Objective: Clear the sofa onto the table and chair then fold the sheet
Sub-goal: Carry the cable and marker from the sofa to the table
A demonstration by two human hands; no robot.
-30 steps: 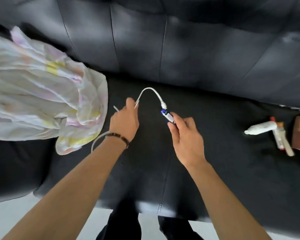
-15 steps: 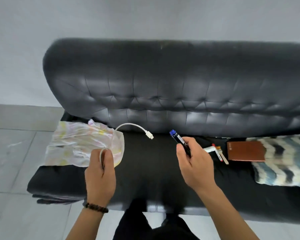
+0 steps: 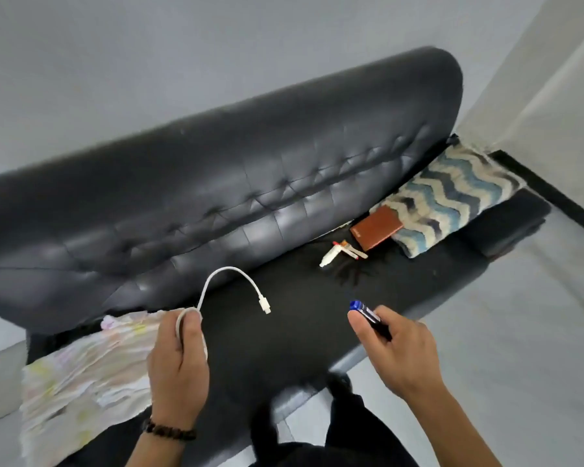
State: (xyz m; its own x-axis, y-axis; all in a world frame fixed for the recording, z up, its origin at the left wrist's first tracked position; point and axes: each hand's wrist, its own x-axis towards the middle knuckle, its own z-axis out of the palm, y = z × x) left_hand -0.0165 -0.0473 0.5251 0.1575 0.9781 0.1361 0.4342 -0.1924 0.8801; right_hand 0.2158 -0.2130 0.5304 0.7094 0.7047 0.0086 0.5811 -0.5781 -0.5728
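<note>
Left hand [image 3: 177, 365] has swung cable [image 3: 263, 302] away; right hand [image 3: 405, 358] grips pen [image 3: 368, 315].

1. Buries most of the white cable [image 3: 216, 274] inside the left hand [image 3: 177, 362]; shows only one arc and its plug.
2. Covers the lower barrel of the blue-capped pen [image 3: 364, 311] with the curled fingers of the right hand [image 3: 398, 352].
3. Hides part of the pale sheet [image 3: 88, 375] behind the left hand and wrist.
4. Crops the black sofa [image 3: 216, 197] at the left edge.
5. Cannot identify the small white and red items [image 3: 343, 252] just beside the brown wallet [image 3: 376, 228]: too small.
6. Blurs the dark trouser legs [image 3: 317, 433] at the bottom edge.
</note>
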